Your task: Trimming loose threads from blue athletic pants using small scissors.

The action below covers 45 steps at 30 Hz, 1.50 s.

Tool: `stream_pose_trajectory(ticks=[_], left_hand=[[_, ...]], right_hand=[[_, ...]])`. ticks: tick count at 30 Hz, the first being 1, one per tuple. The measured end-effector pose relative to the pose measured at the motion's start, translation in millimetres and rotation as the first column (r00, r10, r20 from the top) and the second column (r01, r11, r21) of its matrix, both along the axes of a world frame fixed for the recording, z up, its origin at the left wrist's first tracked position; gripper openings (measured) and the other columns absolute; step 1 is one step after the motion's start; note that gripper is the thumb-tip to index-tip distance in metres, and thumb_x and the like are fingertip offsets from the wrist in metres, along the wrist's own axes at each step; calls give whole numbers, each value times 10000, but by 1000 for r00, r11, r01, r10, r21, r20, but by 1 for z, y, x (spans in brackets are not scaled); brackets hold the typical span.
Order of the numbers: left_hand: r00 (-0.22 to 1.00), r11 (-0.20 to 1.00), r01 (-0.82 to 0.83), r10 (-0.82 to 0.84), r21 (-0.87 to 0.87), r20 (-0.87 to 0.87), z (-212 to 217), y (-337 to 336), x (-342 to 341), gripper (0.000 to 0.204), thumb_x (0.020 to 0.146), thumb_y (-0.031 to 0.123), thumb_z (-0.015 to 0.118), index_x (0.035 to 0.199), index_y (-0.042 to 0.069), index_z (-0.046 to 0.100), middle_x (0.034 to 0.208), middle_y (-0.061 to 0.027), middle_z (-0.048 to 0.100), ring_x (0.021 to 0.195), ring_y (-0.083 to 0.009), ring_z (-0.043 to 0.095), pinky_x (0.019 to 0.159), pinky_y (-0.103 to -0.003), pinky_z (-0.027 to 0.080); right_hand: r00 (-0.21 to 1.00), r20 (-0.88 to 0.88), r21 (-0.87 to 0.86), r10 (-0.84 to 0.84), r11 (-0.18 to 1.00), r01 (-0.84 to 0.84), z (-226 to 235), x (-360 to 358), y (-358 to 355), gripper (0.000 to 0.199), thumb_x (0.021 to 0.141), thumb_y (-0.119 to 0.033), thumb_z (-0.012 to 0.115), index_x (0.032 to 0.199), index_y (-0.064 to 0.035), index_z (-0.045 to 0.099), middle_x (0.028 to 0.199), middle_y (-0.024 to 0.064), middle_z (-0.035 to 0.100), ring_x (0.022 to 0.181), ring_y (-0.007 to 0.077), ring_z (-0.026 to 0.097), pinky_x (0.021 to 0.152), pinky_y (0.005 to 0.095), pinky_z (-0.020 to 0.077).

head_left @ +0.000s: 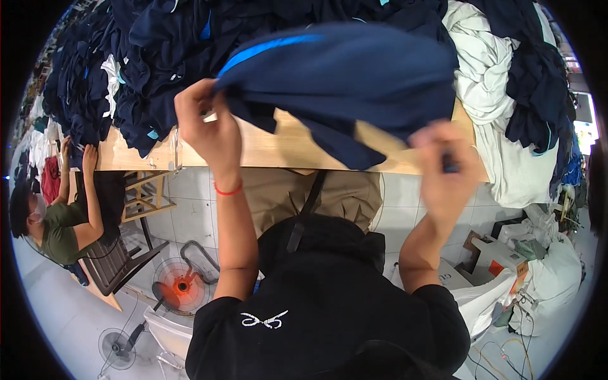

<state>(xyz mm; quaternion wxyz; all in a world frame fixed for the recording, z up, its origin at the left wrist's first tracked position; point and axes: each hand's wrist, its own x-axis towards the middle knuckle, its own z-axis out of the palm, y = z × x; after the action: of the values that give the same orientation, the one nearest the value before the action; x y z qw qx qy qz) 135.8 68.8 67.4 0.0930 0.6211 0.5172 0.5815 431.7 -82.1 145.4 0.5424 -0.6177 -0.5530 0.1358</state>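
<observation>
A dark navy garment [354, 76] with a bright blue stripe is stretched in the air above the wooden table [259, 149], smeared by motion. My left hand [212, 130], with a red band at its wrist, is closed on the garment's left end by the stripe. At the lower right end, the curled fingers of my right hand [448, 164] grip the cloth. A small dark bit shows against the right palm, too blurred to name. One loose flap of the garment hangs down between my hands toward the table's near edge.
Heaped navy garments [152, 57] cover the table's far side. White cloth [484, 82] drapes over its right end. On the left, a co-worker [66, 221] in a green shirt handles dark cloth. Fans [182, 285], a chair [117, 266] and boxes [497, 263] stand on the floor.
</observation>
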Motion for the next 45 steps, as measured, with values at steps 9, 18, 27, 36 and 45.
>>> stream_pose_trajectory(ticks=[9,18,27,36,45], left_hand=[[999,928,19,-31,-371,-27,-72,-74,-22,194,906,42,816,1093,45,764,1060,-88,708,978,-234,673,797,-350,549],[882,876,249,-381,-413,-277,-115,-89,87,483,760,99,874,1178,49,638,1151,-178,572,1081,-392,585,917,-484,501],[976,783,142,-8,-606,218,-130,-81,20,160,1031,39,632,1168,16,713,1053,-100,751,851,-230,719,738,-366,584],[-274,496,859,232,129,933,-48,-44,-84,366,1106,285,554,1239,-5,733,1275,-163,778,1191,-315,739,1088,-492,566],[-277,728,679,128,100,952,-40,-52,-101,313,1094,278,595,1092,21,774,1108,-132,812,1093,-308,764,1083,-505,551]], right_hand=[[958,-11,-551,-285,802,232,-105,27,-29,238,1054,-177,705,1061,45,791,803,55,747,752,73,622,673,271,471],[804,351,-49,-479,848,527,-173,75,55,200,887,-100,820,1061,-1,816,975,168,795,937,334,756,878,401,564],[706,-608,-232,-363,932,280,-176,44,31,195,993,-13,696,1179,-7,755,961,41,728,793,132,651,661,299,513],[-44,-992,-97,-120,932,-348,-100,76,4,318,1070,-94,589,1374,-48,669,897,-24,711,561,69,506,410,235,259],[-41,-994,-89,-103,963,-254,-76,78,-1,226,1067,-73,610,1266,-33,709,1050,41,778,951,189,763,944,398,593]])
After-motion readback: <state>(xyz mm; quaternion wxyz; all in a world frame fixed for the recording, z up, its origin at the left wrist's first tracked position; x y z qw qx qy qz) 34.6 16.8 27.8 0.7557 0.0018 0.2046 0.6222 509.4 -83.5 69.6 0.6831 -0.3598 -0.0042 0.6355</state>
